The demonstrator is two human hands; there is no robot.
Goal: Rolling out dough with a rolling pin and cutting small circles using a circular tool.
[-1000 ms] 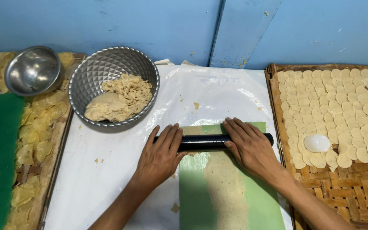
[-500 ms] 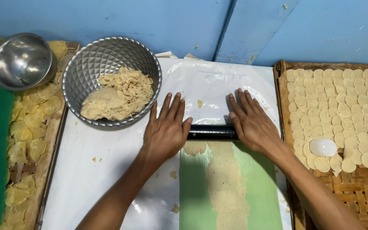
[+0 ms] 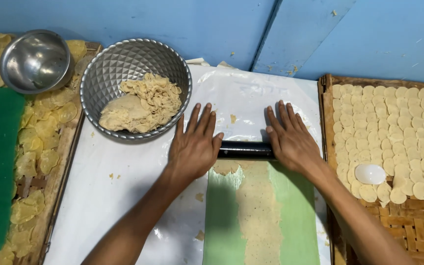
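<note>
Black rolling pin [image 3: 245,149]: centre frame, lying crosswise on a green mat [image 3: 290,216] at the far end of a thin dough strip [image 3: 258,211]. Left hand [image 3: 195,147] and right hand [image 3: 293,142]: flat, fingers spread, palms pressing its ends. Pin likely rigid, smooth; best worked at both ends. Dough judged soft, tear-prone. Dough bowl [image 3: 119,68] at 10 o'clock.

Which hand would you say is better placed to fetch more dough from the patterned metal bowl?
Probably the left hand. It lies flat on the black rolling pin, just below and right of the patterned metal bowl holding the dough. The right hand is on the pin's far end, nearer the woven tray.
</note>
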